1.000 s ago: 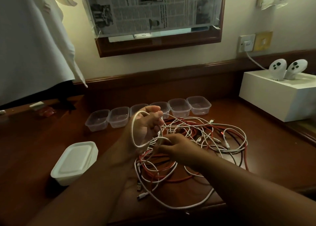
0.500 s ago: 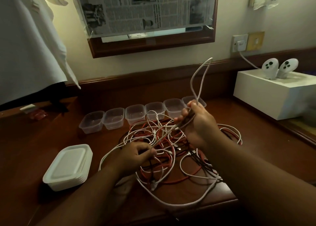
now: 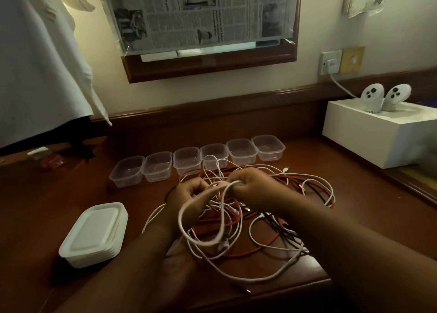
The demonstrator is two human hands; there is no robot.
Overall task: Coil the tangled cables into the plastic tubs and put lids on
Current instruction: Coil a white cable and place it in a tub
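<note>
Hidden/unclear: both forearms cover the near part of the cable tangle (image 3: 260, 218); where individual white, red and black strands begin or end cannot be traced. Motion blur softens the fingers of both hands. The fingertips of the left hand (image 3: 189, 194) are buried among strands, so its exact hold is hard to read. The table (image 3: 47, 206) is cut off at the bottom edge of view.

Hands: right hand (image 3: 253, 185) fingers curled tight around a thick white cable (image 3: 186, 208), which arcs from that fist down in a loop over the left wrist. Left hand fingers curled, gripping white strands of the same cable just beside the right fist; the two hands are near touching, above the middle of the tangle.

Task items: tangle lies on the table, centre. Six clear plastic tubs (image 3: 198, 162) stand in a row just behind it, all uncovered; one white loop rises in front of the fourth. Stack of white lids (image 3: 94, 234) sits left of the tangle, apart from it.
</note>
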